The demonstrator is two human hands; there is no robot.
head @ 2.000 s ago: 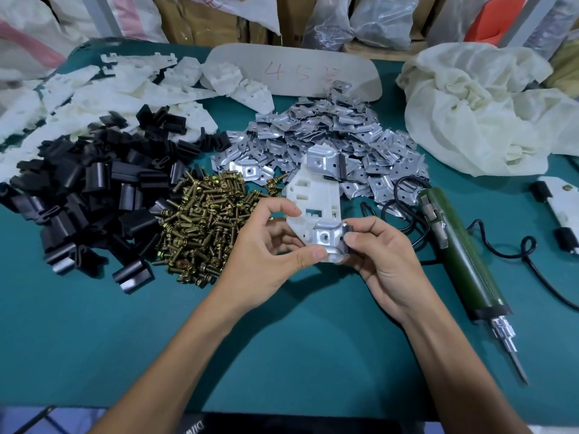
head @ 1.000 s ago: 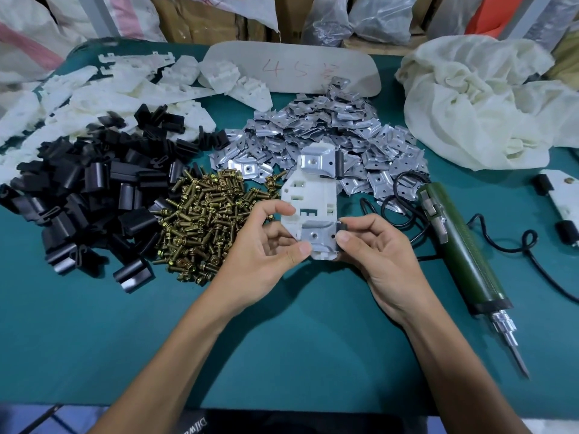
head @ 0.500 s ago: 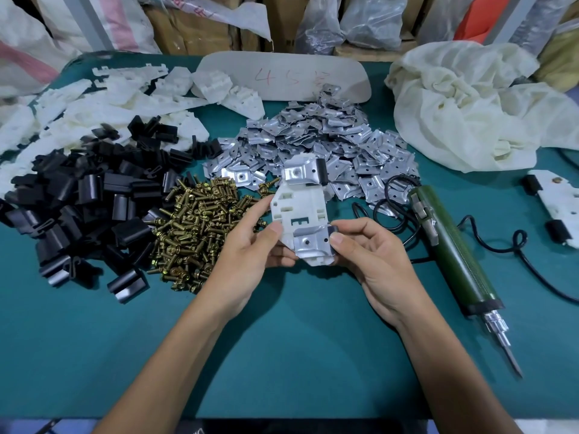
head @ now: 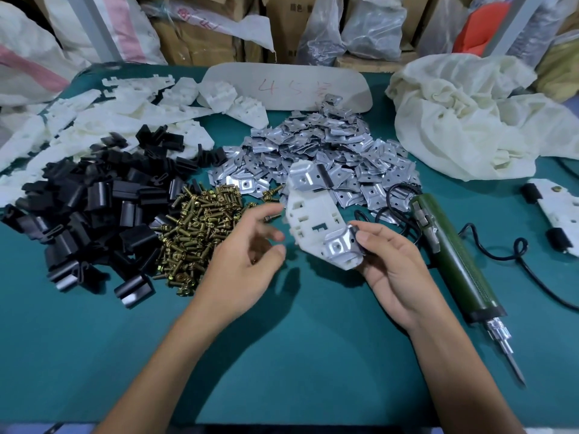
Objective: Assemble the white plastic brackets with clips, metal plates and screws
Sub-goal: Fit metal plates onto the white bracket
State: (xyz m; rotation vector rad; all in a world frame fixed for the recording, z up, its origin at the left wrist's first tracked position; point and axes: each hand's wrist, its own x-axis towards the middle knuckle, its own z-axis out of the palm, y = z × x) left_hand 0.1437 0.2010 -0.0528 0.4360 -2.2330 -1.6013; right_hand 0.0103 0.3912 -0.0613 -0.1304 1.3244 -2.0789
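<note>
Bracket assembly was pictured part-way through. A white plastic bracket [head: 313, 219] was held just above the tabletop [head: 282, 355] in the right grip [head: 391, 270], thumb and fingers clasped on its near end. Metal plates were seen seated at both ends, a near plate [head: 338, 245] and a far plate [head: 304, 177], each with a black clip beside it. The far clip [head: 324, 177] was in plain view. The near clip [head: 354, 230] was partly hidden under the thumb.

The holes in both plates appeared empty. Clips and plates were therefore judged fitted on this piece, with its screws yet to be driven. The left grip [head: 247, 255] was released, its fingers loosely spread and blurred, nothing visibly held. It was placed between the bracket and the heap of brass screws [head: 200, 233].

An electric screwdriver [head: 451, 252] lay untouched just right of the right grip. A finished-looking bracket [head: 556, 214] with two black clips was set at the right edge. Heaps of loose white brackets [head: 109, 120], black clips [head: 87, 208] and metal plates [head: 338, 148] were spread across the far side. Much of the job was judged left to do.
</note>
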